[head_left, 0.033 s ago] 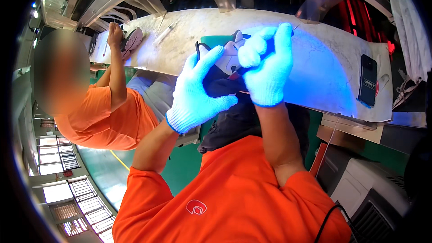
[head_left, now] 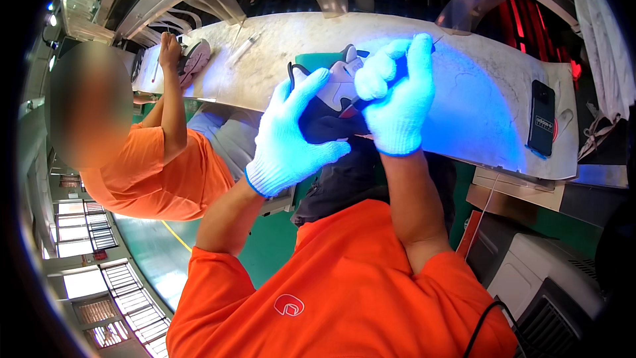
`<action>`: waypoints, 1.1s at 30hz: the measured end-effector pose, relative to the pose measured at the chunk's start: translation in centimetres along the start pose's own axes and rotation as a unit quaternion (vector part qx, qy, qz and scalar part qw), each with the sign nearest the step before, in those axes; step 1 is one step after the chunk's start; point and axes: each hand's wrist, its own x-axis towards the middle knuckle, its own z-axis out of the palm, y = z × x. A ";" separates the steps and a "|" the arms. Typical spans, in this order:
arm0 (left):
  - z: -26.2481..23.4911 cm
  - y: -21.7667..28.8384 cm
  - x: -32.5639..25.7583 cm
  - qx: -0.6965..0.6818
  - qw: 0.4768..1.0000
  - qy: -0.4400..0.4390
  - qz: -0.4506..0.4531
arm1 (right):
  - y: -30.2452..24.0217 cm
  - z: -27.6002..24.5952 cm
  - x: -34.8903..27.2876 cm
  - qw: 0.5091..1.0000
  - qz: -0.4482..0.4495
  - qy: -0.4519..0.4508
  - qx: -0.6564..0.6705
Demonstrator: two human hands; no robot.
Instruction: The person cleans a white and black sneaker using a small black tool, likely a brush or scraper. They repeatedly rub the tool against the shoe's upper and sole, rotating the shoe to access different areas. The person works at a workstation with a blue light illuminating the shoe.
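"In the head view, where's the shoe (head_left: 339, 85)?"
"Near 12 o'clock, by the near edge of the desk (head_left: 470, 116). The left hand (head_left: 283, 136) touches it from 7 o'clock, thumb and fingers apart; I can't tell whether that grip clamps it."
"And the right hand (head_left: 399, 103)?"
"At 1 o'clock, grip clamped on a slim tool (head_left: 358, 103), its tip near the shoe."
"Anything else?"
"A dark phone (head_left: 541, 118) on the desk toward 3 o'clock, and 1 orange-shirted co-worker (head_left: 165, 176) at 9."
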 end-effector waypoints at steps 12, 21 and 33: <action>1.5 -2.6 -2.0 -0.063 0.997 0.040 0.002 | -1.8 -3.7 1.2 0.968 0.099 -0.226 0.047; 2.2 -4.4 -2.3 -0.134 0.990 0.052 -0.016 | -0.4 -1.0 0.6 0.993 0.055 -0.023 -0.100; 3.1 -7.1 -2.5 -0.294 0.951 0.027 -0.088 | 1.5 0.6 0.6 0.986 0.023 0.024 -0.165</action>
